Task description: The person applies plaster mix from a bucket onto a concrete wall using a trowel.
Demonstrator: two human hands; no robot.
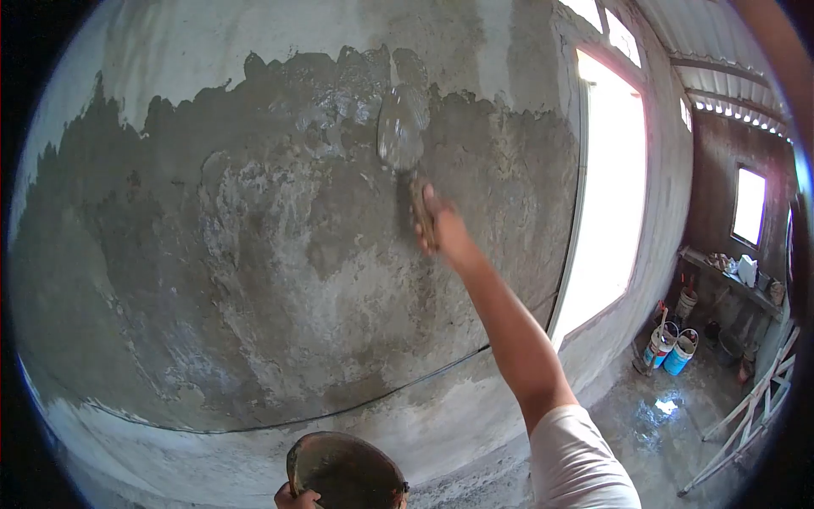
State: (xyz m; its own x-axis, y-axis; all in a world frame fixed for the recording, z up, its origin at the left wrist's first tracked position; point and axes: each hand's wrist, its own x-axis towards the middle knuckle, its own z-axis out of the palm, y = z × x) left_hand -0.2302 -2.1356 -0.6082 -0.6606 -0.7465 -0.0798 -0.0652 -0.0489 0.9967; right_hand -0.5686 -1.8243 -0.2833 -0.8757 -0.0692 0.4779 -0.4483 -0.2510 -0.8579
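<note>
My right hand (437, 219) is closed around the handle of a trowel (401, 131), with the arm stretched up and forward. The trowel's blade, smeared with wet mortar, lies against or very close to the wall. Dark wet plaster (280, 97) covers much of the wall (195, 38), ending in a ragged upper edge below paler cement. At the bottom, my left hand (297, 496) grips the rim of a dark bucket (343, 467), tilted so that its inside shows. What lies deep in the bucket is too dark to make out.
A thin cable (339, 413) runs across the lower wall. To the right is a bright window opening (606, 195). Farther off stand paint buckets (678, 352) on a wet floor (657, 424), a cluttered shelf (738, 280) and a white metal frame (746, 424).
</note>
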